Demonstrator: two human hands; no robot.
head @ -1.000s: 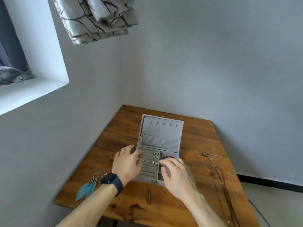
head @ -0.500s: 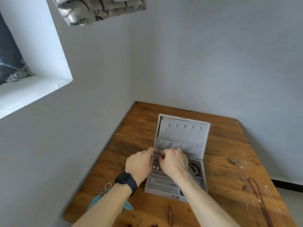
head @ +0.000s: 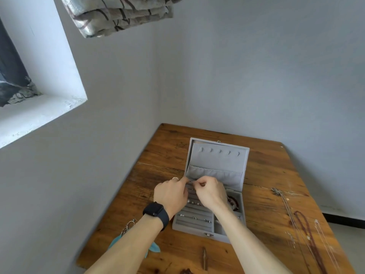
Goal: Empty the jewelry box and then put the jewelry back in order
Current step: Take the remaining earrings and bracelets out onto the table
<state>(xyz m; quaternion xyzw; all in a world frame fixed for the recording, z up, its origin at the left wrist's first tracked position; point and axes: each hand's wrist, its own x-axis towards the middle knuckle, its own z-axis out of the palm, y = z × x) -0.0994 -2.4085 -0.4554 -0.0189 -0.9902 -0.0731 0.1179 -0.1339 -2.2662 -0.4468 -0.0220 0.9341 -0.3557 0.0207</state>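
- Left hand (head: 171, 194), with a black watch (head: 156, 211) on its wrist, is shown with fingers curled, pinching a small silvery piece (head: 192, 182) whose kind cannot be told.
- Right hand (head: 211, 192) is curled likewise, and the same piece is pinched from the other side.
- Both hands are held over the far ring rows of the grey jewelry box (head: 219, 163), which is set open near the middle of the table (head: 276, 175), with its lid opened toward the far edge.
- Rings (head: 195, 218) are seated in the near rows, and a dark red bracelet (head: 233, 202) is lodged in the right compartment.
- Necklaces (head: 308, 234) are laid along the table's right edge, and teal feather earrings (head: 155, 248) are placed by the near left edge.
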